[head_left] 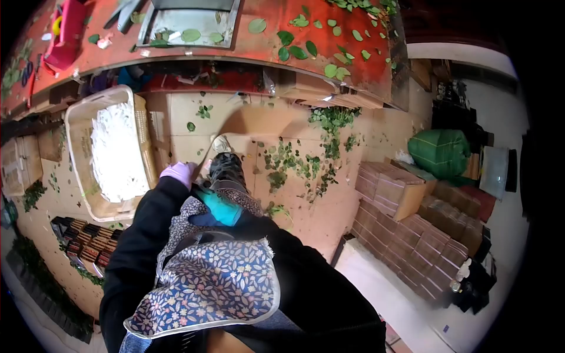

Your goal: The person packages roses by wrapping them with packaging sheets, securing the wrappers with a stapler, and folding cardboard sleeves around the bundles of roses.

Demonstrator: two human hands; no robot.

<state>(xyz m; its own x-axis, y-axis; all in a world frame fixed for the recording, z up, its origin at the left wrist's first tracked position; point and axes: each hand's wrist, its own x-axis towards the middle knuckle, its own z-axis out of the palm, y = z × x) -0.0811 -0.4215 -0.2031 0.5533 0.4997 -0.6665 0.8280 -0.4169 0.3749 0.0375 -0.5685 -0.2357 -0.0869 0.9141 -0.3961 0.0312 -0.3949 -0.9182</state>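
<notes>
My left hand (178, 173), in a light purple glove, is closed beside the right rim of a pale plastic basket (143, 141). From its fingers a thin brown edge runs up toward a motion-blurred brown sheet (259, 120), perhaps cardboard, above the floor. White strips or paper pieces (116, 154) fill much of the basket. Close to my body at the end of the right sleeve is a teal shape that looks like my gloved right hand (220, 206); its fingers cannot be made out. A shoe (221, 144) shows just beyond.
Ahead, a red table (259, 44) bears a metal tray (232, 26), a pink container (66, 36) and loose leaves. Leafy cuttings (303, 165) litter the tiled floor. Bundled brown cardboard (406, 241) is stacked on the right, near a green sack (438, 152). Dark boxes (88, 244) lie at left.
</notes>
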